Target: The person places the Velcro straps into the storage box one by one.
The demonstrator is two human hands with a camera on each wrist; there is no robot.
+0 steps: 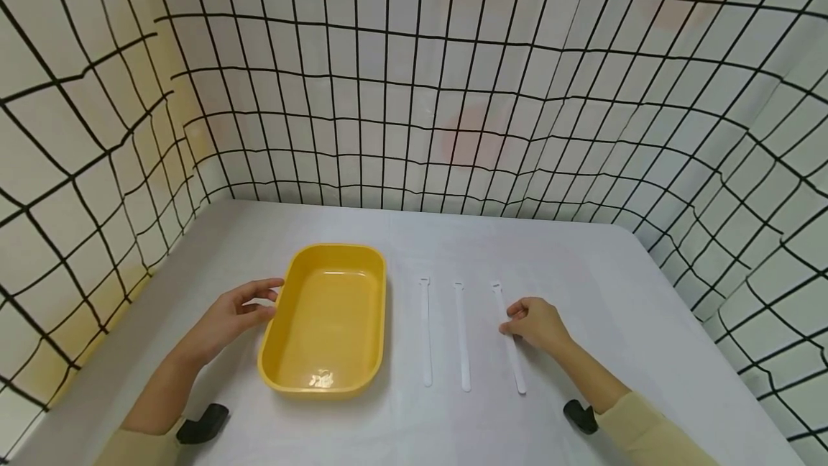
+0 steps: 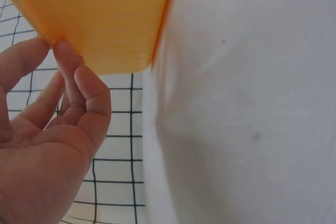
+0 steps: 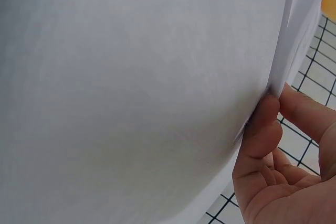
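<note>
A yellow tray (image 1: pixel 323 322) lies on the white table, with the left hand (image 1: pixel 236 311) at its left side. The fingertips of that hand touch the tray's rim; thumb and index finger are apart in the head view. Three thin white straps with slotted ends lie to the tray's right: a left strap (image 1: pixel 426 336), a middle strap (image 1: pixel 462 340) and a right strap (image 1: pixel 515 365). The right hand (image 1: pixel 537 322) pinches the right strap near its middle between thumb and index finger. In the right wrist view, the pinched strap (image 3: pixel 283 40) appears edge-on.
A white cloth covers the table (image 1: pixel 401 430). Black wire mesh (image 1: pixel 420 85) stands along the back and both sides, with pale sheeting behind it. Dark bands (image 1: pixel 203 424) are worn at both wrists, by the sleeve cuffs.
</note>
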